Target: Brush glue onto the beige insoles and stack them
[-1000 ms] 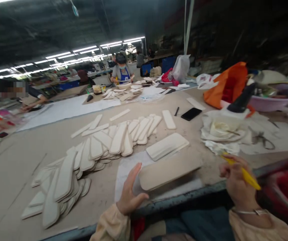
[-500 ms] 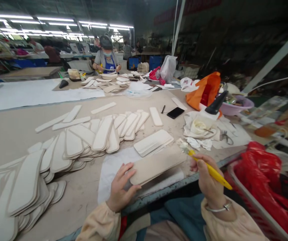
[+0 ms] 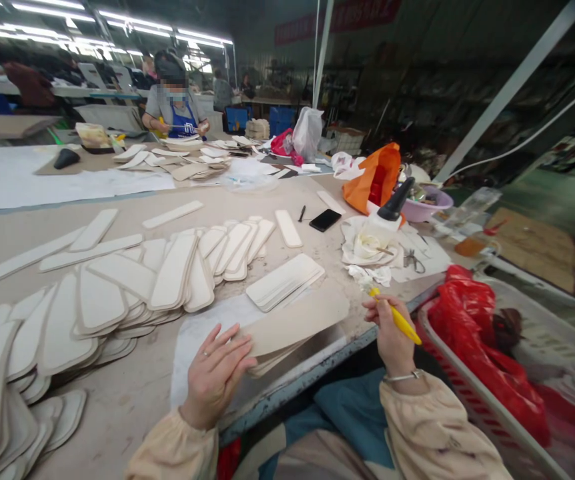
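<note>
My left hand (image 3: 213, 377) lies with its fingers stretched out against the left end of a stack of long, beige, round-cornered panels (image 3: 300, 323). The lower panels fan out a little beneath the top one. In my right hand (image 3: 393, 337) is a yellow-handled brush (image 3: 403, 325), its bristles thick with white paste and right by a crumpled white rag (image 3: 380, 275). Just behind the beige stack sits a smaller pile of white-faced panels (image 3: 283, 283). A white paper sheet (image 3: 190, 343) lies under both stacks.
Many overlapping white panels (image 3: 172, 270) spread across the left of the table. A phone (image 3: 325, 220), an open tub of white paste (image 3: 369, 243), scissors (image 3: 413, 260) and an orange bag (image 3: 375, 177) stand right. A plastic basket (image 3: 467, 370) borders the table. A co-worker (image 3: 177, 107) works opposite.
The view has swung to the right. My right hand has carried the brush away from the beige stack to the rag. The stack's lower panels now show more at the front edge.
</note>
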Motion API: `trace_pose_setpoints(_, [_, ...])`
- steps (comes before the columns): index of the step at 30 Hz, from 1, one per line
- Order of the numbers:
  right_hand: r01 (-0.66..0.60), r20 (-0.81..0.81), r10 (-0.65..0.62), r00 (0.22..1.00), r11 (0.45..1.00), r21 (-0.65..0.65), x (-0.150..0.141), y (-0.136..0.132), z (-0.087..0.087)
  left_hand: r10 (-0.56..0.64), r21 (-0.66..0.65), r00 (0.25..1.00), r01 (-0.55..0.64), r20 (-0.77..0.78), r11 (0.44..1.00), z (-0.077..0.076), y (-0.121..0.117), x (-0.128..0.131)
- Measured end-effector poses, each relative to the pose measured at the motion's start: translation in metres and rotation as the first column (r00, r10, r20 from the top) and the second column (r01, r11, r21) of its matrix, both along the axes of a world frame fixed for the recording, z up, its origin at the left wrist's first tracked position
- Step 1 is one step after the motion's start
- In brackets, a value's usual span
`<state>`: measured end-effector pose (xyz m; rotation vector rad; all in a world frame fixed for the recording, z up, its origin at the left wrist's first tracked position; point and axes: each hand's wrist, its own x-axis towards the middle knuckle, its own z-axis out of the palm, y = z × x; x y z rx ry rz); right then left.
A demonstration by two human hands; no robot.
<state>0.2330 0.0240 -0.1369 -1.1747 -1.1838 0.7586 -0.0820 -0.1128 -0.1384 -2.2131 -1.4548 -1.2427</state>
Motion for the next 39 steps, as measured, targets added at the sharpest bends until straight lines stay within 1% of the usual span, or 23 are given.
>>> trace_pose_setpoints(3, [-0.011,0.002,0.011,1.000,1.000,0.001,-0.003,-0.001,0.000,0.041,0.018,0.998,-0.042,0.050,0.999,0.021,0.014,-0.003])
trace_pose_setpoints(5, [-0.011,0.001,0.011,1.000,1.000,0.022,-0.003,-0.002,0.000,0.117,0.012,0.986,-0.119,0.118,0.993,0.037,0.026,-0.004])
trace_pose_setpoints(8, [0.010,-0.011,-0.009,1.000,0.997,0.075,0.000,-0.001,-0.003,0.248,0.023,0.948,-0.258,0.200,0.966,0.060,0.046,-0.008])
trace_pose_setpoints(10, [0.030,-0.030,-0.027,0.999,0.995,0.093,0.003,0.000,-0.007,0.291,0.057,0.924,-0.313,0.247,0.948,0.072,0.057,-0.009])
trace_pose_setpoints(11, [0.034,-0.044,-0.030,0.999,0.995,0.092,0.003,0.001,-0.009,0.285,0.084,0.921,-0.317,0.266,0.945,0.077,0.062,-0.009])
trace_pose_setpoints(13, [0.017,-0.073,-0.011,0.997,0.997,0.077,0.004,0.001,-0.013,0.208,0.149,0.939,-0.255,0.273,0.955,0.084,0.067,-0.007])
trace_pose_setpoints(14, [-0.005,-0.085,0.011,0.996,0.997,0.072,0.003,0.001,-0.015,0.146,0.182,0.958,-0.194,0.247,0.964,0.087,0.069,-0.004])
trace_pose_setpoints(16, [-0.072,-0.103,0.080,0.991,0.995,0.074,0.002,0.001,-0.017,-0.002,0.230,0.993,-0.026,0.122,0.973,0.092,0.068,0.004])
trace_pose_setpoints(17, [-0.106,-0.113,0.114,0.987,0.991,0.078,0.001,0.001,-0.018,-0.076,0.235,0.997,0.066,0.034,0.970,0.093,0.067,0.009])
trace_pose_setpoints(19, [-0.153,-0.128,0.162,0.978,0.985,0.075,0.001,0.001,-0.018,-0.204,0.202,0.969,0.230,-0.141,0.952,0.091,0.063,0.017])
trace_pose_setpoints(21, [-0.161,-0.136,0.168,0.976,0.985,0.059,0.002,0.002,-0.018,-0.282,0.145,0.923,0.327,-0.263,0.934,0.085,0.057,0.022])
trace_pose_setpoints(23, [-0.157,-0.130,0.162,0.978,0.986,0.048,0.004,0.003,-0.018,-0.306,0.070,0.891,0.348,-0.335,0.935,0.074,0.050,0.021])
trace_pose_setpoints(25, [-0.162,-0.099,0.166,0.981,0.986,0.048,0.004,0.003,-0.018,-0.320,-0.030,0.860,0.336,-0.396,0.941,0.061,0.042,0.014])
trace_pose_setpoints(28, [-0.182,-0.036,0.184,0.982,0.982,0.049,0.000,0.003,-0.016,-0.375,-0.171,0.807,0.334,-0.456,0.927,0.047,0.030,0.001])
trace_pose_setpoints(29, [-0.206,-0.009,0.206,0.978,0.978,0.045,-0.002,0.002,-0.015,-0.384,-0.214,0.803,0.320,-0.456,0.923,0.045,0.027,-0.001])
trace_pose_setpoints(31, [-0.265,0.065,0.262,0.963,0.963,0.042,-0.006,0.002,-0.014,-0.378,-0.302,0.820,0.265,-0.429,0.916,0.045,0.022,-0.003])
trace_pose_setpoints(33, [-0.306,0.158,0.297,0.942,0.951,0.039,-0.008,0.003,-0.014,-0.333,-0.398,0.859,0.169,-0.390,0.902,0.049,0.021,0.001])
trace_pose_setpoints(34, [-0.306,0.194,0.293,0.936,0.951,0.041,-0.009,0.003,-0.014,-0.291,-0.440,0.882,0.109,-0.371,0.892,0.052,0.022,0.005])
trace_pose_setpoints(36, [-0.290,0.246,0.270,0.931,0.956,0.047,-0.010,0.004,-0.015,-0.183,-0.516,0.917,-0.028,-0.353,0.856,0.056,0.028,0.014])
trace_pose_setpoints(37, [-0.280,0.261,0.258,0.930,0.959,0.050,-0.011,0.004,-0.016,-0.133,-0.553,0.925,-0.093,-0.355,0.828,0.057,0.032,0.020])
trace_pose_setpoints(39, [-0.263,0.291,0.237,0.927,0.963,0.056,-0.012,0.005,-0.018,-0.075,-0.614,0.929,-0.177,-0.362,0.769,0.059,0.042,0.029])
